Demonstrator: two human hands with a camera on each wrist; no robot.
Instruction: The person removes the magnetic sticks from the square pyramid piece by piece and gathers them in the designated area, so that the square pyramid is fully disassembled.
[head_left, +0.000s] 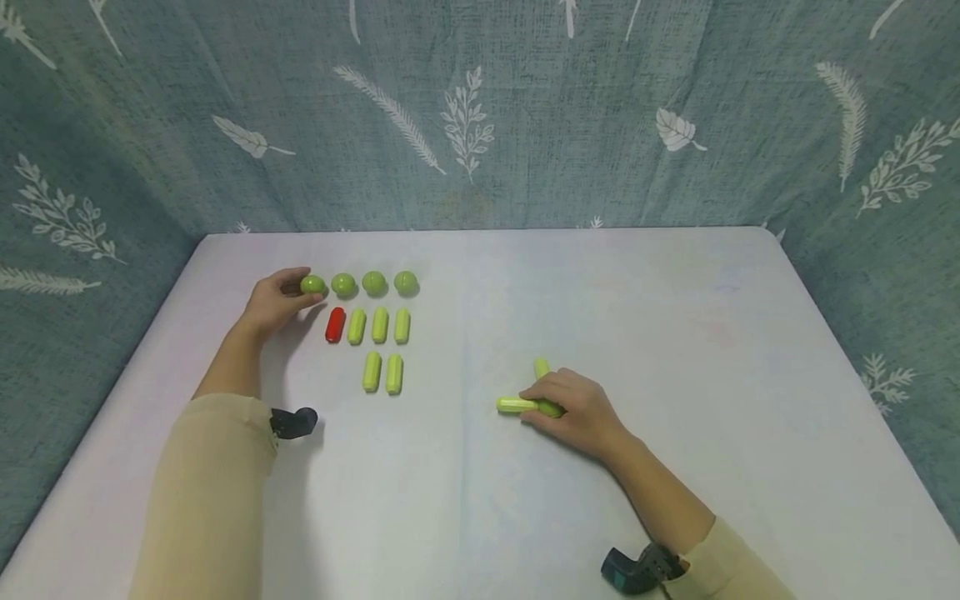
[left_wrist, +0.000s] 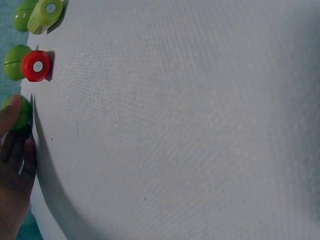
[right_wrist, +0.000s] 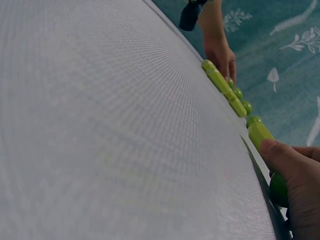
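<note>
At the left end of a row of green balls, my left hand (head_left: 273, 304) holds the outermost green ball (head_left: 312, 285) between thumb and fingers. The left wrist view shows the thumb over that ball (left_wrist: 21, 114). A red faceted rod (head_left: 335, 325) lies just in front of the row, apart from the hand. Right of the table's middle, my right hand (head_left: 573, 410) grips a light-green rod (head_left: 514, 405), its thumb on the rod (right_wrist: 259, 134). A green ball (head_left: 551, 408) shows beneath the right fingers, partly hidden. Another light-green rod (head_left: 541, 367) sticks out behind that hand.
More green balls (head_left: 373, 283) continue the row to the right. Several light-green rods (head_left: 379, 325) lie beside the red one, and two more rods (head_left: 393, 374) lie nearer. A leaf-patterned curtain (head_left: 465, 117) borders the white table (head_left: 675, 283).
</note>
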